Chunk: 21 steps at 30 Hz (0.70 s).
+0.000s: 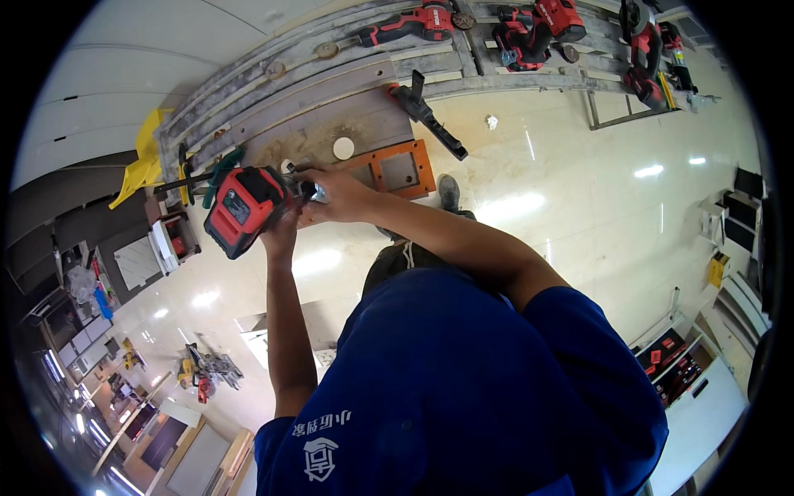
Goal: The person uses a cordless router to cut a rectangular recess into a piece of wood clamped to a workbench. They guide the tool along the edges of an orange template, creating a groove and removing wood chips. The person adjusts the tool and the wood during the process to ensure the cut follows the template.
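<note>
My left hand (281, 235) is wrapped round the body of a red and black cordless power tool (235, 212), its battery end turned toward me. My right hand (335, 195) is closed at the tool's metal front end, fingers bent around it; what exactly they pinch is hidden. Just beyond my hands, an orange template (423, 169) with rectangular openings lies along the near edge of a brown board (364, 107). A round white disc (343, 149) rests on the board among sawdust.
A black bar clamp (430, 116) juts from the board's right side, and a green-handled clamp (222, 175) sits at its left. Along the slatted bench (273, 87) lie several red power tools (418, 25). A yellow plastic piece (142, 161) hangs at the bench's left end.
</note>
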{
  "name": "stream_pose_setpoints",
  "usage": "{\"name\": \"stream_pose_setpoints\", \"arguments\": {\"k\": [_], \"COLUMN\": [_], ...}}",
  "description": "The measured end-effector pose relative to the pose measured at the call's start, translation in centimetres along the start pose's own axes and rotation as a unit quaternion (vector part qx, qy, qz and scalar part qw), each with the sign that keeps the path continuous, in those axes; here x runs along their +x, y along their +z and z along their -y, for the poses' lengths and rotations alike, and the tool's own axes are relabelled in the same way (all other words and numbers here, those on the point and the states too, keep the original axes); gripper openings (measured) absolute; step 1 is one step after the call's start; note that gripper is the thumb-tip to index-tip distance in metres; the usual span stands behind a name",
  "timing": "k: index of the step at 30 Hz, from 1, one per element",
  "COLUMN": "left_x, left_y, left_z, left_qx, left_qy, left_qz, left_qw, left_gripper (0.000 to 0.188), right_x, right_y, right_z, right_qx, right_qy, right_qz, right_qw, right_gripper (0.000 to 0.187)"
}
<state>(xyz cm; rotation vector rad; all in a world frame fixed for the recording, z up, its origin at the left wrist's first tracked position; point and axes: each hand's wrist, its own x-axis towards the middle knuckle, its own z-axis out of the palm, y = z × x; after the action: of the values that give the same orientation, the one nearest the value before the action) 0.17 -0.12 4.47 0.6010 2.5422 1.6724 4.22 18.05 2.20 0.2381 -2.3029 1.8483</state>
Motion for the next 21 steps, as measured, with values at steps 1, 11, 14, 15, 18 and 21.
{"name": "stream_pose_setpoints", "arguments": {"k": [1,11,14,15,18,21], "left_x": [-0.2,-1.7,-1.8,-1.6,-2.1,-1.4], "left_y": [-0.4,0.2,-1.9,-2.1,-2.7,-3.2], "left_z": [0.8,1.2,3.7,4.2,5.4,3.8], "left_qx": [-0.003,-0.046,0.013,0.033,0.026,0.071], "left_qy": [-0.019,-0.062,-0.038,-0.030,-0.056,-0.008], "left_qz": [0.006,0.005,0.063,0.086,0.090,0.090], "left_qw": [1.000,0.997,0.997,0.995,0.994,0.993], "left_gripper": [0.029,0.042,0.053,0.057,0.058,0.048], "right_x": [0.1,-0.1,0.8,0.9,0.9,1.0], "right_y": [0.1,0.3,-0.9,-1.0,-1.0,-1.6], "right_z": [0.0,-1.0,0.3,0.3,0.0,-0.6], "right_qx": [0.032,0.079,0.021,0.028,0.070,0.159], "right_qy": [0.018,0.030,0.101,0.102,0.113,0.184], "right_qz": [0.002,-0.052,0.050,0.052,0.062,0.086], "right_qw": [0.999,0.995,0.993,0.993,0.989,0.966], "right_gripper": [0.055,0.051,0.061,0.060,0.057,0.047]}}
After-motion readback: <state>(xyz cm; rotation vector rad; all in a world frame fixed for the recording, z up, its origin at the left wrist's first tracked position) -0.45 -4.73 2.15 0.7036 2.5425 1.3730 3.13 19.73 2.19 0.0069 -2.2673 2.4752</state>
